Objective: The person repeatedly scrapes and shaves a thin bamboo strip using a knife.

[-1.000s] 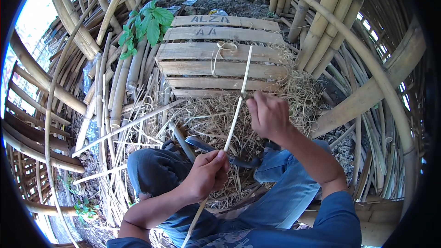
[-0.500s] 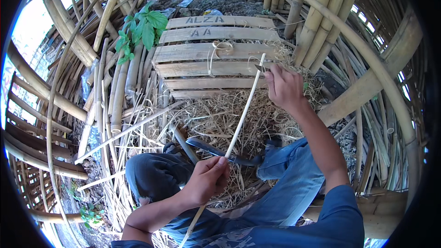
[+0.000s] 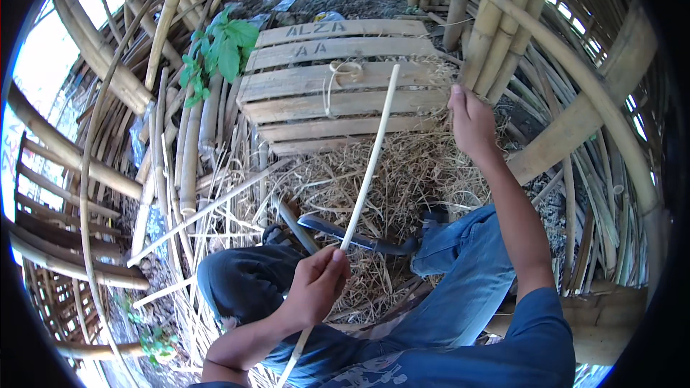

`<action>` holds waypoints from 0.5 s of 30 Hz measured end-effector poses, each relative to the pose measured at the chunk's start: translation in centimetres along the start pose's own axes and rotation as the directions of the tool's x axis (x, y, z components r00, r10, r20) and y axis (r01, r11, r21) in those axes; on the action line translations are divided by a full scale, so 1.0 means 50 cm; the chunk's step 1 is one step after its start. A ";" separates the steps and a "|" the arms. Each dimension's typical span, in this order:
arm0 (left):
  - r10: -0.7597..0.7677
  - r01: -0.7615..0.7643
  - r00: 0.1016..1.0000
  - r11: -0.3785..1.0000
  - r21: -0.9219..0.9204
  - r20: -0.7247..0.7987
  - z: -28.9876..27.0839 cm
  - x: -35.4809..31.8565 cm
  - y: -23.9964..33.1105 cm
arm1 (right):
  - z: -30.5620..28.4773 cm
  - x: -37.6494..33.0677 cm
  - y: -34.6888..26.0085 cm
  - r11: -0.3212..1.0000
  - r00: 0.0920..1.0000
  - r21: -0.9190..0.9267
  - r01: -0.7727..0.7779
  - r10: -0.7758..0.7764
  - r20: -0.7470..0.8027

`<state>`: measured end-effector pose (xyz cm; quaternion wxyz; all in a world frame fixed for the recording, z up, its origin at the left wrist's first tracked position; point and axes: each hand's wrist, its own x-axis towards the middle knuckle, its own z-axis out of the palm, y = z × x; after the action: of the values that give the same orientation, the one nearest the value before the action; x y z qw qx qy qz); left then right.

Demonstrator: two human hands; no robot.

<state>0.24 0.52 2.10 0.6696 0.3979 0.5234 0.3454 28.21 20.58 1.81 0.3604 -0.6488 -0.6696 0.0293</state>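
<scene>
A long pale bamboo strip (image 3: 374, 154) slants up from my lap, its far end over the wooden slats. My left hand (image 3: 320, 284) is closed round its lower part, above my left leg. My right hand (image 3: 473, 121) is closed and raised at the right, apart from the strip. The small dark-bladed knife seen in it a moment earlier is mostly hidden by the fingers now. Between my legs lies a larger dark-bladed knife (image 3: 327, 228) with a dark handle, behind the strip.
A slatted wooden crate (image 3: 287, 111) stands ahead, a curled shaving on it. Thin shavings (image 3: 402, 165) cover the ground before it. Bamboo poles (image 3: 507, 29) and a curved pole frame the right side. Cut sticks and a green leafy plant (image 3: 226, 47) are at the left.
My right hand has moved right, away from the strip's far end. The strip has tipped slightly left, and my left hand still grips it. The thin curl near its tip no longer shows.
</scene>
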 end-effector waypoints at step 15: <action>0.012 -0.013 0.999 0.999 -0.042 -0.044 0.017 0.021 0.016 | 0.003 -0.174 -0.178 0.503 0.193 0.459 -0.732 -0.494 0.848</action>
<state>1.27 1.66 2.49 0.6640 0.3794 0.5280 0.3692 19.70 11.52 2.37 0.1097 -0.2605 -0.5476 0.7876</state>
